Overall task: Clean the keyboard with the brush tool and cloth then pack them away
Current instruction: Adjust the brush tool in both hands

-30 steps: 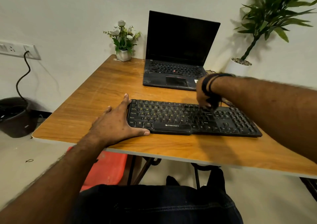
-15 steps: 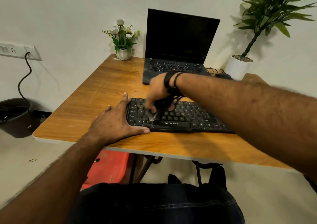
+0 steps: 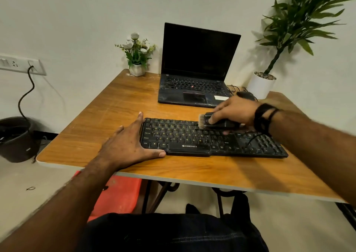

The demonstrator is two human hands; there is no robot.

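Right hand (image 3: 234, 111) grips stubby bristle brush (image 3: 215, 122) on black keyboard (image 3: 192, 138).

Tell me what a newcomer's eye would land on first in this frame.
The black keyboard at the table's near edge, with the right hand holding a brush on its top rows. The left hand lies flat against its left end. Behind sits an open laptop, screen dark.

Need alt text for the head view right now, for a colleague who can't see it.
The right hand grips a black brush tool, bristles on the upper key rows of a black keyboard, while the left hand lies flat against its left end. An open laptop sits behind on the wooden table.
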